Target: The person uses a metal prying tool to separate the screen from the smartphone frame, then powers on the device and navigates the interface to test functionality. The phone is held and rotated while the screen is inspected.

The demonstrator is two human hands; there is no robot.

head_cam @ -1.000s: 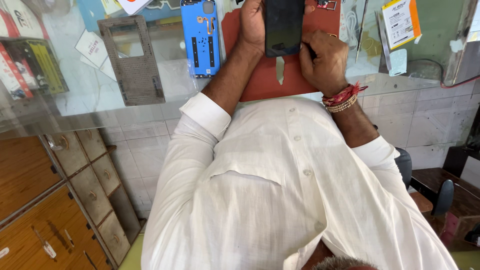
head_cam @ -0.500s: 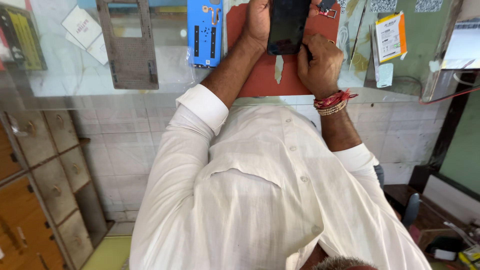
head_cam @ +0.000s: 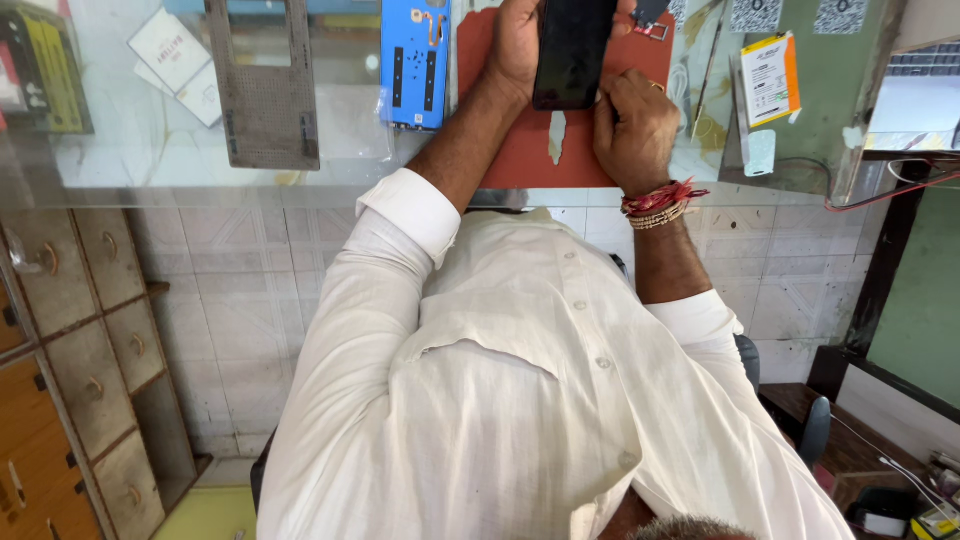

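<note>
My left hand [head_cam: 520, 45] grips a black phone [head_cam: 575, 55] by its left edge and holds it, dark side up, over a red-brown mat [head_cam: 520, 150] on the glass counter. My right hand [head_cam: 635, 125], with red and beaded thread bands at the wrist, is curled into a fist against the phone's lower right corner. Whether anything sits inside that fist is hidden. Both arms wear white sleeves, rolled back from the wrists.
A blue phone panel [head_cam: 415, 65] lies left of the mat, with a grey metal frame [head_cam: 262, 90] and white cards [head_cam: 180, 60] further left. An orange-and-white packet [head_cam: 770, 80] and a small white block [head_cam: 760, 152] lie to the right. Wooden drawers [head_cam: 70, 330] stand at lower left.
The view has swung, so the drawers slid left and the counter items shifted in the frame. Both hands have stayed on the phone over the mat.
</note>
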